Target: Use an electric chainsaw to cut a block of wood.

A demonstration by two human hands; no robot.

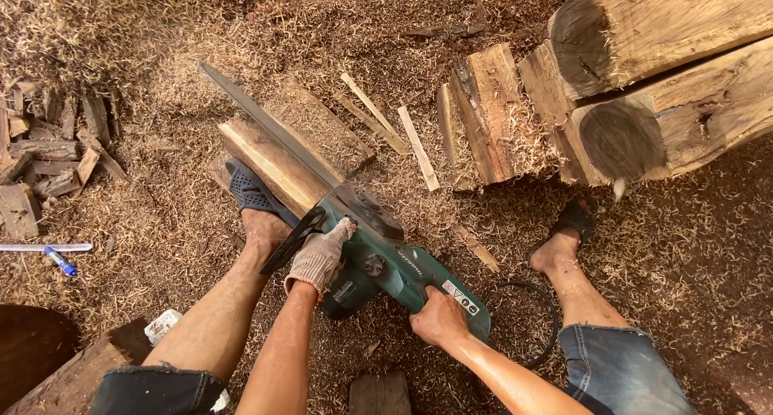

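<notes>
My left hand (320, 258), in a worn cloth glove, has its fingers curled tight around the black front handle of the green chainsaw (386, 258). My bare right hand (439, 318) is wrapped shut around the rear grip, nearer my body. The saw's body sits between the two hands, and its guide bar (270, 129) runs forward and to the left, away from my fingers, along the same slant as the saw itself.

The bar lies along the top of a split slab of wood (294, 153) just ahead of my left fingers, its long axis nearly in line with the slab's grain. My left hand is the nearer one to the wood. My left foot, in a dark sandal (251, 191), presses against the slab's near end, just beside the gloved fingers and close to the bar.

Beyond the slab to the right lie thin wood strips (419, 148), then a short chunk (483, 113) and two heavy stacked logs (668, 69). Far to the left of my fingers is a heap of offcuts (48, 153) and a blue pen (60, 261). Sawdust (161, 53) covers the ground. A dark cord (541, 298) loops near my right leg, behind my right fingers.
</notes>
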